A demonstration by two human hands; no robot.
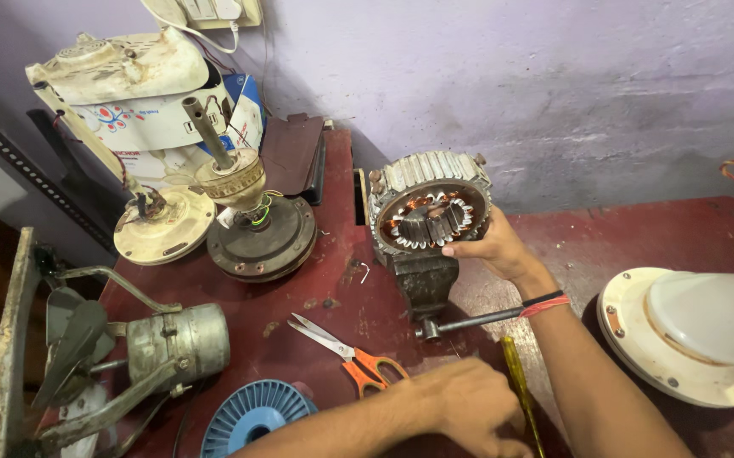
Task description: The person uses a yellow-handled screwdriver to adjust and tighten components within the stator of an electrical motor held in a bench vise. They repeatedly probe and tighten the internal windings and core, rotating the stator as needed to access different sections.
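Head view, red worktable (346, 293) against a lilac wall.

Motor stator (429, 210) sits clamped upright in a small bench vise (425, 284), just past table centre toward 12 o'clock. Copper windings visible inside the ring of slots.

Right hand (493, 248): at 3 o'clock of the stator, fingers closed on its lower right rim, thumb lying along the front face. Black and red bands on the wrist.

Left hand (469, 405): at 6 o'clock of the vise, palm down on the table, fingers curled; cannot tell whether it grips anything. Just beside it, at its 3 o'clock, a yellow-handled screwdriver (520, 392).

Vise handle bar (469, 323) points out toward 3 o'clock, passing under the right forearm.

Orange-handled scissors (346, 349) lie at 8 o'clock of the vise, blades slightly apart. Blue ribbed disc (252, 416) at 7 o'clock, table edge.

Ceiling fan motor (258, 227) with upright shaft at 9 o'clock of the stator. Cream fan housing (689, 335) at 3 o'clock, well apart.
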